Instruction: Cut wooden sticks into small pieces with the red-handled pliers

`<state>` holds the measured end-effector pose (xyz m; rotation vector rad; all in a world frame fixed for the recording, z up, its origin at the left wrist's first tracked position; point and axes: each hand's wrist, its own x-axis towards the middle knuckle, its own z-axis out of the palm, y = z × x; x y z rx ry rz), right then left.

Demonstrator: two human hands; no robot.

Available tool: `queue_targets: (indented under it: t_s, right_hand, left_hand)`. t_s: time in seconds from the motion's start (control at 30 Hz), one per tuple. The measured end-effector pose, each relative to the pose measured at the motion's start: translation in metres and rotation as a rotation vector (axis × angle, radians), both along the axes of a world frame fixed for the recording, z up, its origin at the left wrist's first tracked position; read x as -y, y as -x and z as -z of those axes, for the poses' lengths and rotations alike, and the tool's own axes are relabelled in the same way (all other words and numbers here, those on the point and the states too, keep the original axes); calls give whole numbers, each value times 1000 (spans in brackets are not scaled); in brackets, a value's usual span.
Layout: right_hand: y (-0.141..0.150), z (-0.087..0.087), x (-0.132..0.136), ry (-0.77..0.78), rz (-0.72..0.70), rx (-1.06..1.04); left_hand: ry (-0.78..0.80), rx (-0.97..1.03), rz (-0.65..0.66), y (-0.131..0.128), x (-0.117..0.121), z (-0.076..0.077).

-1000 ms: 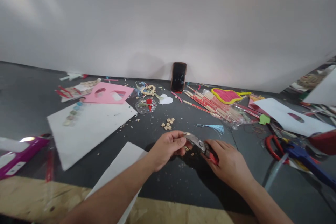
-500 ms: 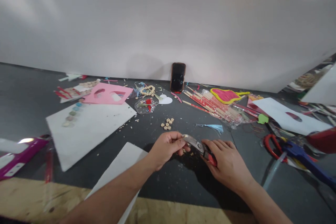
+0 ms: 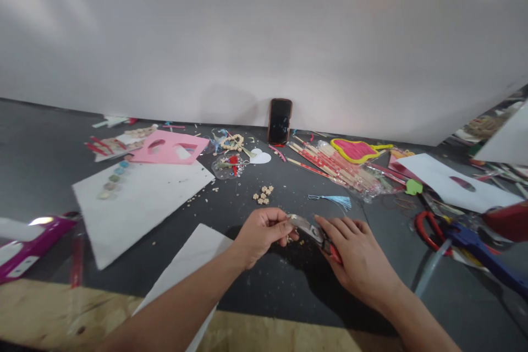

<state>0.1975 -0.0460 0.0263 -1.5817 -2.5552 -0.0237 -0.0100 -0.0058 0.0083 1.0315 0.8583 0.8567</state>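
Observation:
My right hand (image 3: pixel 352 250) is wrapped round the red handles of a pair of pliers (image 3: pixel 308 227), whose metal jaws point left. At the jaw tips my left hand (image 3: pixel 264 234) is closed in a pinch. What sits between its fingertips is too small and hidden to make out. Just beyond the hands lies a small cluster of pale wooden flower-shaped beads (image 3: pixel 263 195). Tiny pale bits (image 3: pixel 300 242) are scattered on the dark table below the jaws. A light-blue tassel (image 3: pixel 335 201) lies beyond my right hand.
A phone (image 3: pixel 280 121) leans on the white partition (image 3: pixel 264 49). Wrapped red-and-tan sticks (image 3: pixel 330 162) and a pink-and-yellow fan shape (image 3: pixel 355 150) lie back right. Scissors (image 3: pixel 431 231) and a blue-handled tool (image 3: pixel 474 250) are at right, white sheets (image 3: pixel 144 209) and a purple tool (image 3: pixel 37 245) at left.
The pliers and my right hand have shifted very slightly, with the jaws still at my left fingertips. Nothing else has visibly moved.

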Motion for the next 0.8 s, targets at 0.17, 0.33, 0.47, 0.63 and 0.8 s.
queue_targets:
  t_s: [0.17, 0.33, 0.47, 0.63, 0.8]
  right_hand:
    - [0, 1, 0, -17, -7, 3]
    - [0, 3, -1, 18, -1, -8]
    - [0, 3, 0, 28, -17, -46]
    - [2, 1, 2, -21, 4, -45]
    - [6, 1, 3, -48, 29, -26]
  left_hand:
    - [-19, -20, -21, 2, -1, -1]
    - [-45, -63, -19, 2, -2, -2]
    - [-52, -95, -31, 0, 0, -4]
    - [-62, -78, -29, 0, 2, -8]
    - [-75, -45, -29, 2, 2, -8]
